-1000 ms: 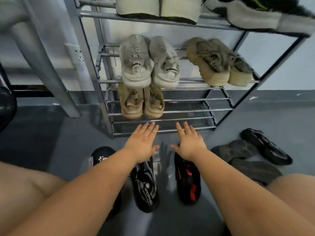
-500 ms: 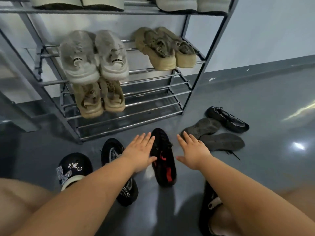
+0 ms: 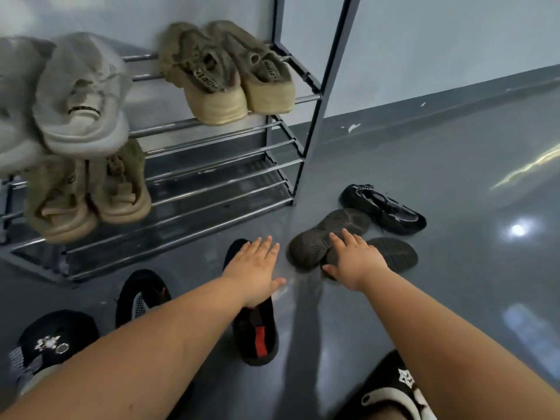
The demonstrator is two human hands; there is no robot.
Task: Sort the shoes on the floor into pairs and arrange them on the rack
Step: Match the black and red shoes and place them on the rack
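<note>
1. Fingers (image 3: pixel 344 239) of right hand (image 3: pixel 356 262): straight, lightly spread, holding nothing, stretched over two dark grey shoes (image 3: pixel 318 241) lying soles up on floor (image 3: pixel 424 165); touching or just above, cannot tell.
2. Fingers (image 3: pixel 266 242) of left hand (image 3: pixel 254 271): likewise straight and empty, hanging over toe end of black shoe with red stripe (image 3: pixel 257 338).
3. Key relation: grey shoes directly beneath and just ahead of right hand, far closer to it than to left; long axes slanted, running up and to the right, the two overlapping near the wrist.
4. Likely next: curl right fingers round the nearer sole, flip upright, pair with its mate.
5. Farther out: black knit sneaker (image 3: pixel 383 209) beyond grey pair; black-and-white shoe (image 3: pixel 141 295) and bow-trimmed black shoe (image 3: pixel 53 344) near left forearm.
6. Rack (image 3: pixel 315 122) ahead-left: tan pair (image 3: pixel 227 74) on middle tier, bottom bars partly free on right side.
</note>
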